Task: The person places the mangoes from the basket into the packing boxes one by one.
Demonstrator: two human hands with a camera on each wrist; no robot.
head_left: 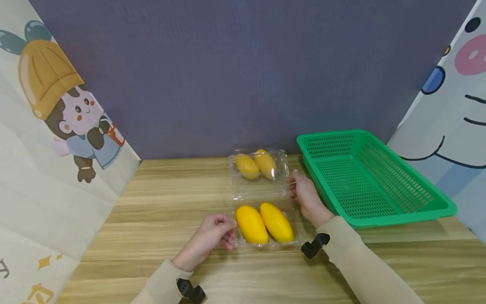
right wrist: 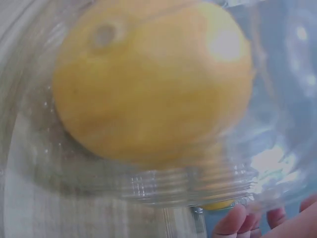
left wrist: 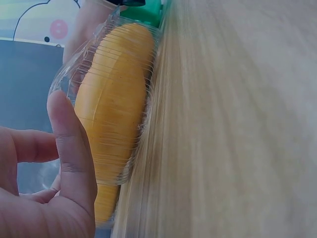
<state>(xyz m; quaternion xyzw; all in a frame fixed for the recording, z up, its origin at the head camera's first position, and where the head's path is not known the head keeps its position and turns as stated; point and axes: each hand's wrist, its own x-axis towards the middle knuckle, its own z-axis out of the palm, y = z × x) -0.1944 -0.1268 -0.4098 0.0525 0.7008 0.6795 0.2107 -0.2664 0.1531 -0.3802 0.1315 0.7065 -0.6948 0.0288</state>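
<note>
A clear plastic clamshell container [head_left: 294,234] lies on the table with its lid [head_left: 262,190] raised at the back. Two yellow mangoes [head_left: 252,225] sit side by side in the near half. Through the clear lid two more mangoes [head_left: 247,166] show, duller. My left hand [head_left: 212,234] pinches the container's near left edge; a fingertip [left wrist: 59,106] stands at its rim in the left wrist view. On the other side, my right hand [head_left: 305,194] holds the lid's right edge with curled fingers. Close up in the right wrist view, a mango [right wrist: 153,89] shows blurred behind plastic.
A green slotted plastic basket [head_left: 402,220] stands close to the right of my right hand. The wooden table [head_left: 171,198] ends at a dark wall panel [head_left: 212,84]. Cartoon-printed sheets [head_left: 106,169] flank both sides.
</note>
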